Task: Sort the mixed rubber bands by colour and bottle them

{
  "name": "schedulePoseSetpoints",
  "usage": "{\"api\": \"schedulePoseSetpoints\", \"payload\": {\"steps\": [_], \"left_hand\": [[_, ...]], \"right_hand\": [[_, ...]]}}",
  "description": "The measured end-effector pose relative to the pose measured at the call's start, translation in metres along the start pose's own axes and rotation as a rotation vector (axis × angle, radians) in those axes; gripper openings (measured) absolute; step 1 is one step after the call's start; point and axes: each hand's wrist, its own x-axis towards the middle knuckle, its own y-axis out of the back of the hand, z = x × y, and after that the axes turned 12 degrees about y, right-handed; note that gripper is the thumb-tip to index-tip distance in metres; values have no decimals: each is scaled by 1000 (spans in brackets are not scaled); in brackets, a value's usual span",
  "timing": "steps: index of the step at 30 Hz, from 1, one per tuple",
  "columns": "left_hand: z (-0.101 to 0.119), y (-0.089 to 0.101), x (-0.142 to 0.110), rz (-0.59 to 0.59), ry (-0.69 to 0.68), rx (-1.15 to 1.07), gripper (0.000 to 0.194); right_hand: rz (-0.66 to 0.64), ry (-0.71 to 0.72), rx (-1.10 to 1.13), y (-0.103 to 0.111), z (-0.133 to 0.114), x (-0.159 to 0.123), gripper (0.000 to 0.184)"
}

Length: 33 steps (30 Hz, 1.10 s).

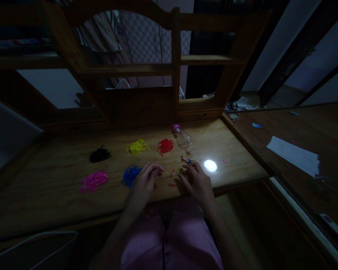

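Observation:
My left hand [147, 177] is closed beside the blue rubber bands [131, 175], its fingers curled together. A hint of pink shows at its fingertips, too small to name. Low over the table, my right hand [198, 183] has its thumb and fingers apart at a loose mix of coloured rubber bands [189, 161]. A yellow band [180, 171] lies by its fingertips. Between the hands are a few orange-red bands [172, 172]. Sorted by colour, piles of red [165, 146], yellow [137, 147], black [99, 154] and pink bands [94, 181] lie on the wooden table [56, 180].
A clear bulb-shaped bottle [184, 138] with a pink cap lies behind the mixed bands. A wooden shelf frame [126, 70] rises along the back edge. A bright light spot [210, 165] falls right of my right hand. White paper [294, 155] lies on the surface further right.

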Motion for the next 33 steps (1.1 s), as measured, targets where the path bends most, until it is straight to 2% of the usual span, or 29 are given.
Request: {"api": "schedulePoseSetpoints", "payload": {"steps": [3,5,11,14,16,18,20,23,26,27,30,33], "left_hand": [[-8,0,-12,-36,181,-312,20],[-10,-3,-19,-81,243,-467,20],[-8,-4,-37,-161,347,-688,20],[-12,1,-44,-129,378,-707,19],[-17,3,-48,-90,392,-745,20],[-20,7,-50,-48,398,-804,24],[-21,15,-46,-1,375,-824,31],[-21,47,-26,126,248,-598,36],[-32,104,10,347,131,-23,30],[-38,125,22,381,123,151,29],[-59,180,54,374,96,538,27],[-77,209,72,323,82,705,29]], "right_hand": [[-106,10,-163,-10,-10,3,12],[-159,15,-256,-15,-12,5,13],[-255,8,-469,-21,-9,12,24],[-229,33,-382,-21,-13,27,19],[-181,109,-247,-26,-21,48,11],[-156,190,-106,-40,-32,76,9],[-230,266,-6,-61,-44,108,11],[-341,284,-36,-94,-57,147,13],[-354,312,-50,-114,-64,164,17],[-351,321,-51,-115,-64,165,20],[-307,338,-39,-106,-57,160,29],[-208,326,33,-87,-39,153,23]]}}
